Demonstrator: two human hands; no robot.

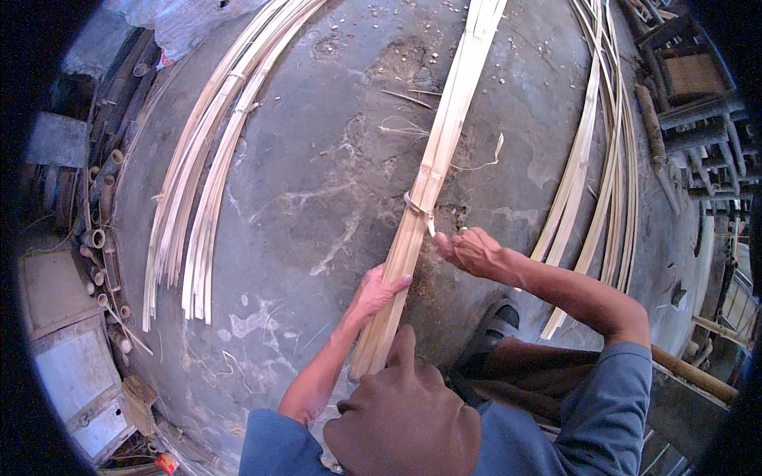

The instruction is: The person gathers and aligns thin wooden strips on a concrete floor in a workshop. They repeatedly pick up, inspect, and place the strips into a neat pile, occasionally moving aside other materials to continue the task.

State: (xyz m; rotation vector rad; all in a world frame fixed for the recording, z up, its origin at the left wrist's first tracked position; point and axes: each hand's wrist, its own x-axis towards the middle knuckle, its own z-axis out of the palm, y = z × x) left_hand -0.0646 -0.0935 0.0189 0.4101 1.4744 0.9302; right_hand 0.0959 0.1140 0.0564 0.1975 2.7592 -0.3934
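A long bundle of pale bamboo strips [444, 131] runs from the far edge down toward my body. My left hand [376, 294] wraps around its near part, with the thumb across the top. Above that hand, a thin bamboo tie [411, 203] loops around the bundle, and its loose end sticks out on the right side. My right hand [474, 251] is closed at this end, just right of the bundle. The fingertips are partly hidden, but the tie end runs into them.
More bamboo strips [194, 170] lie in bundles on the concrete floor [317, 206] to the left, and others [611, 159] to the right. Bamboo poles [97, 238] are stacked along the left edge. Wooden frames [702, 119] stand at the right. A plastic sheet [186, 24] lies far left.
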